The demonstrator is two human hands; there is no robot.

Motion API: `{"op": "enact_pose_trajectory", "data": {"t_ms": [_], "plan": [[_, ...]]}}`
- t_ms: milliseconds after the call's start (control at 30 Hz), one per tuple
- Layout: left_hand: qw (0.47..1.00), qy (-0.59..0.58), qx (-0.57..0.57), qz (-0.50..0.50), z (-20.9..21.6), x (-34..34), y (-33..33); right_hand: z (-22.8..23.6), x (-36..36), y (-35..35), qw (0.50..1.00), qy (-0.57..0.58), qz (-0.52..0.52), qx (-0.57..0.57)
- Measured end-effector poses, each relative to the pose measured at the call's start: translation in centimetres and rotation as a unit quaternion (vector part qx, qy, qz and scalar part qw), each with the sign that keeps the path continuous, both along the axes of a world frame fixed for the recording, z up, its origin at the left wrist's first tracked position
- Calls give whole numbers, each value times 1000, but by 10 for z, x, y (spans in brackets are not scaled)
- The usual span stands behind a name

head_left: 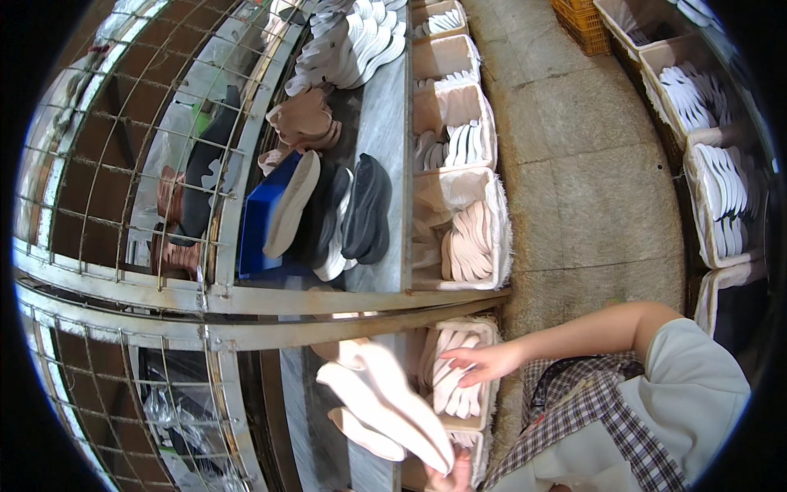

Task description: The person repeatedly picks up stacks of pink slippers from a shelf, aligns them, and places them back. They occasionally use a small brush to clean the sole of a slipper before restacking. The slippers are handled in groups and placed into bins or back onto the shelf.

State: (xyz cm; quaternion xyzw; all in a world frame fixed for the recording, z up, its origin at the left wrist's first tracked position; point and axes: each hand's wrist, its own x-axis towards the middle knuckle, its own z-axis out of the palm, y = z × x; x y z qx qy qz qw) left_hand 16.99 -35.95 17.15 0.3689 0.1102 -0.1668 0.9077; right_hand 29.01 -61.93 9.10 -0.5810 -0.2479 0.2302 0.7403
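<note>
My left hand (461,473), partly cut off by the lower edge, grips the end of a long white insole (393,394), which is bright and blurred. It seems to be one of a pair or small stack, and I cannot tell how many are held. A smaller pale insole (366,435) is beside it, over the grey bench. My right hand (484,363) is just above a cloth-lined basket (488,410), fingers stretched apart over a row of off-white insoles (457,385). Whether its fingertips touch them I cannot tell.
A metal frame bar (352,301) crosses beyond my hands, with wire mesh (106,164) at left. Dark insoles (366,209) and a blue bin (261,213) stand on the bench. Lined baskets of pink insoles (470,242) and white insoles (725,184) flank a matted floor (590,189).
</note>
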Motion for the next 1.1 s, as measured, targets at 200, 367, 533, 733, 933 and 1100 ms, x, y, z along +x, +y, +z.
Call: {"op": "enact_pose_trajectory", "data": {"t_ms": [200,367,533,733,933,1100], "plan": [[971,-14,216,-100,4,-22,-134,36,-64,-42,904,220,-100,353],[922,-90,359,-112,14,32,-175,49,-82,-90,867,298,-119,381],[925,-47,334,-177,-17,76,-204,41,-93,-102,816,451,-130,338],[947,101,219,-213,-62,75,-213,29,-102,-124,756,589,-157,238],[949,133,124,-257,-99,70,-201,19,-109,-136,741,607,-140,251],[944,169,99,-264,-117,70,-204,4,-112,-131,744,601,-149,251]]}}
